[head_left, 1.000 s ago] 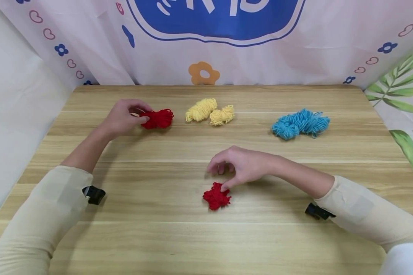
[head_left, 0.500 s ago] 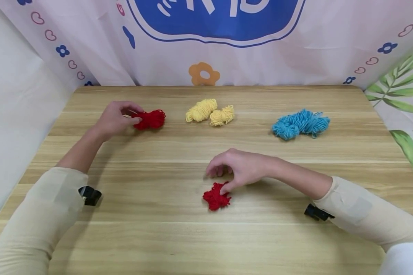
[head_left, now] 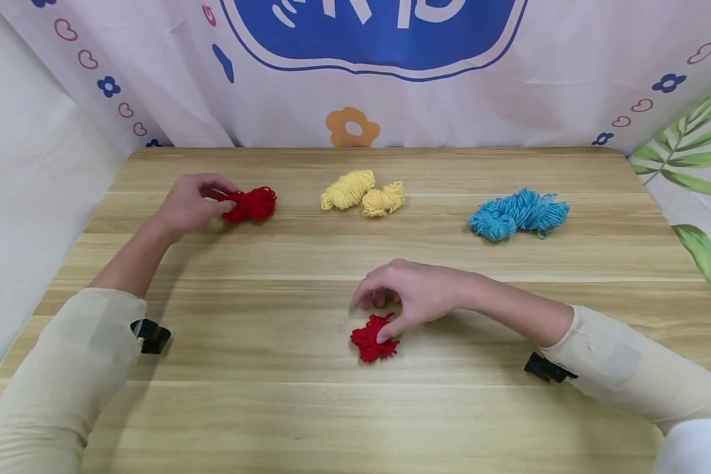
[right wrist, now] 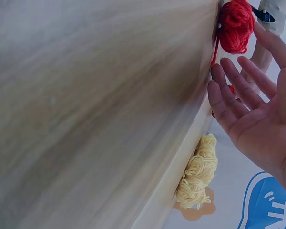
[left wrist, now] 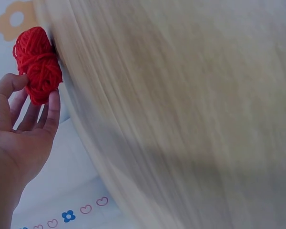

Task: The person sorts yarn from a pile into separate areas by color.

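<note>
At the back left of the table in the head view, my left hand pinches one end of a bundle of red yarn. The left wrist view shows the thumb and fingers at the lower end of this red bundle, which is wound tight around its middle. Near the table's centre lies a smaller red yarn bundle. My right hand is over it, thumb touching its right side. In the right wrist view the fingers are loosely extended, apart from this small bundle.
Two yellow yarn bundles lie at the back middle of the wooden table. Blue yarn sits at the back right. A printed cloth hangs behind the table's far edge.
My left hand has moved left with the larger red yarn bundle, farther from the yellow ones. My right hand has shifted slightly toward me, its thumb lower on the small red bundle.
</note>
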{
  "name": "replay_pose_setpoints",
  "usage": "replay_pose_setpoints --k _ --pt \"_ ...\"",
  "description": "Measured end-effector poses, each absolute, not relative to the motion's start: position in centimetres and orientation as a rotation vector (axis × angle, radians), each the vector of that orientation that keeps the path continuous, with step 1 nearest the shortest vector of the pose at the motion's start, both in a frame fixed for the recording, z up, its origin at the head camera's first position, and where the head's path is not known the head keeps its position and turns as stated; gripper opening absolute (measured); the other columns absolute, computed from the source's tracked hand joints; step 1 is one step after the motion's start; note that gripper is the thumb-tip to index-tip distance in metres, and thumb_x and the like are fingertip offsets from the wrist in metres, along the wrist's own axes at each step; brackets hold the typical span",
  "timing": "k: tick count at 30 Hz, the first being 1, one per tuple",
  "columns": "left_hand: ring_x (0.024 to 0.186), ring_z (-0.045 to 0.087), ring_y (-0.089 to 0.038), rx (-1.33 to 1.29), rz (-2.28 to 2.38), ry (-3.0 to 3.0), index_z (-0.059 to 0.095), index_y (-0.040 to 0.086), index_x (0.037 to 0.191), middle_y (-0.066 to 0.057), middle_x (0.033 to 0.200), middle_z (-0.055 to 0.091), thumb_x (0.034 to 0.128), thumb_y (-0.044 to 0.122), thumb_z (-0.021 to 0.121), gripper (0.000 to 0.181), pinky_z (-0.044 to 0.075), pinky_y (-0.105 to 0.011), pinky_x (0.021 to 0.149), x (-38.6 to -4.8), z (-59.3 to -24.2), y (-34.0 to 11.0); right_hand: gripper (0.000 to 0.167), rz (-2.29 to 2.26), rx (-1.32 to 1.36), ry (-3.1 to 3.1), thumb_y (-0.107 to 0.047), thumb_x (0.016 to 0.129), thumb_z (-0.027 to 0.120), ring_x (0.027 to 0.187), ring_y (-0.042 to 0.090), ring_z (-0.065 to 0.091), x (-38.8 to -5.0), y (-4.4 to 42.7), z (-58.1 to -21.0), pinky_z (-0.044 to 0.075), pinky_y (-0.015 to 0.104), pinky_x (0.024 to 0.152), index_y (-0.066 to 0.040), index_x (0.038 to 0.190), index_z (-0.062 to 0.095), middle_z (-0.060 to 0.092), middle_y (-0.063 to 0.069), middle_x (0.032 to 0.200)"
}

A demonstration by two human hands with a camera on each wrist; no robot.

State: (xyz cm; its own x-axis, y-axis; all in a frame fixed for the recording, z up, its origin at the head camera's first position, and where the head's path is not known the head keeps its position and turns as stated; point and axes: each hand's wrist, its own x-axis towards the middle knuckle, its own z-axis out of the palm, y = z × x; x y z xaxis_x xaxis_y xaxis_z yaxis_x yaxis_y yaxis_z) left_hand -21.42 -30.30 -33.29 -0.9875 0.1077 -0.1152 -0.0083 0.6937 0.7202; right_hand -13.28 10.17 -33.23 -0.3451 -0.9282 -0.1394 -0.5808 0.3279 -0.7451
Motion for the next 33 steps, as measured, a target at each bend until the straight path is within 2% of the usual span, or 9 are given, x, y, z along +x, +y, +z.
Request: replay_pose_setpoints --k 12,20,27,33 --pt "0.109 0.057 -0.021 0.046 1.171 2.739 0.062 -0.004 0.131 -0.023 0.132 0.060 0.1011 0.005 0.063 0.032 0.053 -0.018 0.075 -21.63 -33.58 -31.07 0.046 -0.809 -1.292 2.011 -0.019 0.083 0.089 0.085 0.014 0.062 -12.98 9.82 -33.23 0.057 0.029 0.076 -0.007 0.123 0.070 0.066 -0.004 0.098" --pt "0.113 0.056 -0.026 0.051 1.165 2.745 0.062 -0.005 0.131 -0.024 0.132 0.060 0.1015 0.006 0.063 0.031 0.052 -0.016 0.075 -21.61 -33.50 -30.93 0.035 -0.795 -1.316 1.971 -0.021 0.087 0.087 0.079 0.010 0.061 -13.16 9.55 -33.57 0.056 0.027 0.072 -0.009 0.117 0.071 0.067 -0.006 0.092" --pt "0.111 0.057 -0.024 0.044 1.167 2.743 0.062 -0.005 0.131 -0.024 0.132 0.060 0.1014 0.007 0.063 0.031 0.053 -0.017 0.075 -21.55 -33.42 -30.88 0.023 -0.775 -1.338 1.939 -0.011 0.087 0.083 0.081 0.006 0.060 -13.07 9.43 -33.59 0.055 0.026 0.073 -0.011 0.108 0.073 0.069 -0.009 0.094" --pt "0.113 0.056 -0.026 0.037 1.160 2.734 0.062 -0.004 0.132 -0.024 0.133 0.060 0.1017 0.008 0.063 0.032 0.052 -0.018 0.075 -21.55 -33.33 -30.83 0.020 -0.747 -1.331 1.954 -0.007 0.084 0.081 0.083 0.005 0.059 -12.90 9.31 -33.39 0.055 0.026 0.075 -0.011 0.102 0.073 0.067 -0.009 0.092"
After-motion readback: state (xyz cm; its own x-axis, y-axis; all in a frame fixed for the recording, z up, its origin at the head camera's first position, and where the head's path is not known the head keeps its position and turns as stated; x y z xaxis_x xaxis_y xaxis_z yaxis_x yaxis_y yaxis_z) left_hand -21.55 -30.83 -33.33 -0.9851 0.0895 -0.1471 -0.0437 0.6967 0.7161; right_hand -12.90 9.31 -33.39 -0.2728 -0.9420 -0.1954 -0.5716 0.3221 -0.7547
